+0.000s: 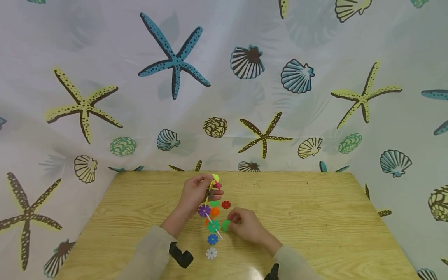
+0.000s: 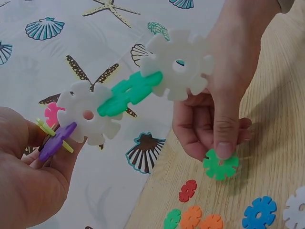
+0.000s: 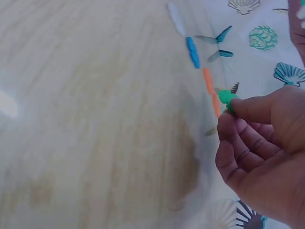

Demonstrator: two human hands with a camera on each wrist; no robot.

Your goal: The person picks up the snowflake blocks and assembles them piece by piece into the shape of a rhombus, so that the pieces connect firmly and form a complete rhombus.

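My left hand [image 1: 193, 195] is raised above the table and grips a chain of interlocking notched plastic discs. In the left wrist view, yellow, pink and purple discs [image 2: 53, 144] lie close to its fingers, followed outward by a white disc [image 2: 74, 102], a teal disc [image 2: 129, 91] and another white disc [image 2: 164, 52]. Some of the chain's held end is hidden by the hand. Close to the chain's far end, my right hand [image 1: 247, 226] pinches a single green disc [image 2: 224, 171] between thumb and finger, its other fingers curled.
Loose discs lie on the wooden table [image 1: 315, 217] under the chain: red [image 1: 224, 205], orange [image 1: 217, 214], green [image 2: 170, 220], blue [image 1: 210, 241] and white [image 1: 209, 255]. A shell-and-starfish patterned cloth [image 1: 217, 97] hangs behind the table and at its sides.
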